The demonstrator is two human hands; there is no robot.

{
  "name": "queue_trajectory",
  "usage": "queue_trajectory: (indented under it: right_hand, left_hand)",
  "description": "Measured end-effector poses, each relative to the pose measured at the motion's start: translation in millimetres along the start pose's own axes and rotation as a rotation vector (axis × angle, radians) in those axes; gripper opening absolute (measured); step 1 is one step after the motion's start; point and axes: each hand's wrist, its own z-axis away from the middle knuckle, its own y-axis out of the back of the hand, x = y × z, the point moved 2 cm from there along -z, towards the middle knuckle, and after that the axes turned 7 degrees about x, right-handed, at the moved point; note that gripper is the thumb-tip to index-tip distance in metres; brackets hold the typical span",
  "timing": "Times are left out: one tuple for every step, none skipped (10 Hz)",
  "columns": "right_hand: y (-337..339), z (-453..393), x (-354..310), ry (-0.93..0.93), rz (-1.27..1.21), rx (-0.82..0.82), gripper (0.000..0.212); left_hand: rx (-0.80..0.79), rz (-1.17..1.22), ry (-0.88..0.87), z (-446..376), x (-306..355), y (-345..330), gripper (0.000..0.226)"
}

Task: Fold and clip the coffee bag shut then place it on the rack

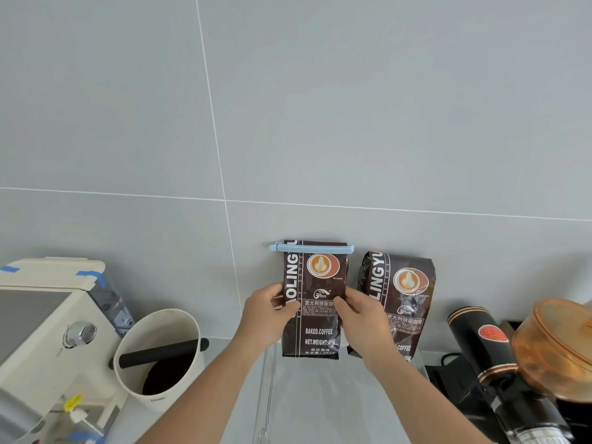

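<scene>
Now coffee bag (312, 302) gripped upright, both sides pinched by left hand (266, 310) & right hand (360, 318); blue clip (311, 248) shut across fold above fingers. Clear rack (267, 382) below fingers: bag to be lowered level beside 2nd bag (395, 302), w/o knocking it.

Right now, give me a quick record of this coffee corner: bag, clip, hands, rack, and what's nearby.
held bag: clipped coffee bag, upright, over the rack
clip: blue clip across the folded top
left hand: left hand grips the bag's left edge
right hand: right hand grips its right edge
rack: clear rack below the bag
second bag: second coffee bag stands to the right, no clip seen
left side: white knock box
right side: black grinder
</scene>
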Motion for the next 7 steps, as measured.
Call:
queue_trajectory:
  right_hand:
    - [1, 2, -2, 0.001, 0.015, -0.021, 0.028]
    - [6, 4, -5, 0.005, 0.02, -0.046, 0.024]
    - [13, 8, -10, 0.007, 0.008, -0.062, 0.028]
    - [21, 13, -14, -0.026, -0.055, -0.084, 0.034]
    - [29, 23, -19, -0.083, -0.098, -0.128, 0.03]
    - [43, 37, -31, -0.121, -0.265, -0.151, 0.019]
    - [58, 49, -38, -0.177, -0.411, -0.183, 0.016]
  left_hand:
    - [-0.005, 0.0, 0.008, 1, 1, 1, 0.023]
    - [-0.011, 0.001, 0.015, 5, 4, 3, 0.027]
    - [-0.03, 0.019, 0.033, 9, 7, 8, 0.028]
    - [-0.031, 0.059, 0.063, 18, 12, 16, 0.03]
    - [-0.021, 0.077, 0.102, 33, 18, 25, 0.028]
    - [-0.046, 0.223, 0.167, 53, 24, 35, 0.019]
    - [-0.112, 0.515, 0.334, 72, 31, 43, 0.012]
